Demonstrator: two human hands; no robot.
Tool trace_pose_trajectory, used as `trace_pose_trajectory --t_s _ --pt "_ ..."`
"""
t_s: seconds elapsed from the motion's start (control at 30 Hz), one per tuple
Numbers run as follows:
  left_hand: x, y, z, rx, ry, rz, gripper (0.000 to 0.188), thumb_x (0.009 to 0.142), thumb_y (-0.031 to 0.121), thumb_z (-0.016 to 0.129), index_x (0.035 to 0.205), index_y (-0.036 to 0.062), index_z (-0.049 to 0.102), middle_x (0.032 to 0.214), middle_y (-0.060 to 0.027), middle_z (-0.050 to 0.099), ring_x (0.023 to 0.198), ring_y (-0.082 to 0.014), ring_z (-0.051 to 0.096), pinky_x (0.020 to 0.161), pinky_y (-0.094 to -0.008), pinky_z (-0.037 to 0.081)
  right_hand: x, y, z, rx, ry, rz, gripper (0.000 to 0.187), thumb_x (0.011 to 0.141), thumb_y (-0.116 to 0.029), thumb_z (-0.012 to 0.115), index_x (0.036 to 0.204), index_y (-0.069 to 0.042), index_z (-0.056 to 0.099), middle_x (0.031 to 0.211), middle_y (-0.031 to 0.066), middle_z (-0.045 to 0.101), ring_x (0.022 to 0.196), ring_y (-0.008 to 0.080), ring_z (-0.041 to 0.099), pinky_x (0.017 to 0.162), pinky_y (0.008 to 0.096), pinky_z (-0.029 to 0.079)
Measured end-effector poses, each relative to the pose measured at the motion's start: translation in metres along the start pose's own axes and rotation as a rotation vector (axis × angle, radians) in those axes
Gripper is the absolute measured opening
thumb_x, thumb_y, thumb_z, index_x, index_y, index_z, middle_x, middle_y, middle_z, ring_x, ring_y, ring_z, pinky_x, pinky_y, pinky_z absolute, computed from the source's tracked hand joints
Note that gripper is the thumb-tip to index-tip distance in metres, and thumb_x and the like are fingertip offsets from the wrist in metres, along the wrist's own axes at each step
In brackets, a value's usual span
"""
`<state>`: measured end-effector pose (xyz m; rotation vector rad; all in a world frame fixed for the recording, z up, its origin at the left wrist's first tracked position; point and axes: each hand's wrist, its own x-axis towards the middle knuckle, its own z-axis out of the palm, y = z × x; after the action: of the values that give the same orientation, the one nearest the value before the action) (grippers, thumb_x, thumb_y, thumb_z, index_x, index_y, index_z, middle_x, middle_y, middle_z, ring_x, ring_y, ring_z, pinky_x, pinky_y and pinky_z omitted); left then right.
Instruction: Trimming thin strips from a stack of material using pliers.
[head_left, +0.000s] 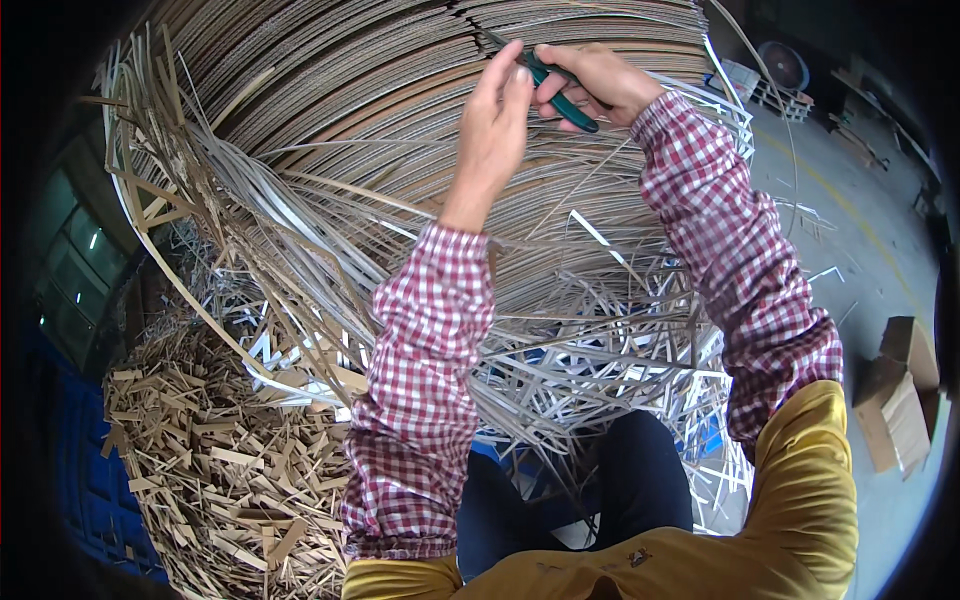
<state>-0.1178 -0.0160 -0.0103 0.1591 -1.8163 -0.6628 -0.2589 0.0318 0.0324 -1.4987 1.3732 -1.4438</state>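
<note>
Green-handled cutter [573,112] at the face of a cardboard stack [340,100]

A dark emblem [638,558], too small to read, marks a person's yellow top [800,480]. Loose pale strips [560,385] tangle in front of the person's legs [645,470], and long strips [290,220] drape across the stack's left side. Brown scraps [240,490] heap up at lower left, near a blue panel [80,470]. On the grey floor [850,250] at right sits a cardboard box [895,415], its contents hidden. The right hand [600,80] curls around the cutter's handles; the left hand [495,130], fingers nearly together, is just beside the blades, though whether it grips anything cannot be told.
</note>
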Motion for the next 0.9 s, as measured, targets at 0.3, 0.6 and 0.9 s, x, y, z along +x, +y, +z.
trace_pose_trajectory --t_s 0.3,0.6,0.9 --pt "0.016 -0.012 0.016 0.119 0.126 0.084 0.046 0.094 0.038 0.039 0.118 0.0020 0.055 0.105 -0.0185 0.053 0.099 -0.0274 0.052 0.087 -0.0372 0.041 0.005 -0.026 -0.023 -0.030 -0.068 0.156 0.045 0.091 -0.041 0.044 0.079 0.001 0.056 0.074 0.0120 0.062 0.063 0.0180 0.064 0.054 0.0312 0.056" --pt "0.018 -0.009 0.007 0.258 0.198 0.147 0.039 0.094 0.033 0.041 0.110 0.0027 0.060 0.101 -0.0168 0.053 0.092 -0.0256 0.052 0.082 -0.0372 0.041 0.008 -0.019 -0.002 0.024 -0.054 0.106 0.046 0.090 -0.040 0.045 0.081 0.003 0.058 0.069 0.0142 0.062 0.054 0.0210 0.061 0.048 0.0327 0.052" --pt "-0.077 -0.039 -0.082 0.685 0.039 0.077 0.037 0.094 0.025 0.040 0.123 0.0047 0.051 0.126 -0.0169 0.048 0.118 -0.0280 0.045 0.099 -0.0373 0.036 -0.134 0.118 0.006 -0.237 0.194 -0.067 0.045 0.089 -0.033 0.051 0.063 0.004 0.057 0.047 0.0082 0.050 0.044 0.0144 0.048 0.047 0.0306 0.040"
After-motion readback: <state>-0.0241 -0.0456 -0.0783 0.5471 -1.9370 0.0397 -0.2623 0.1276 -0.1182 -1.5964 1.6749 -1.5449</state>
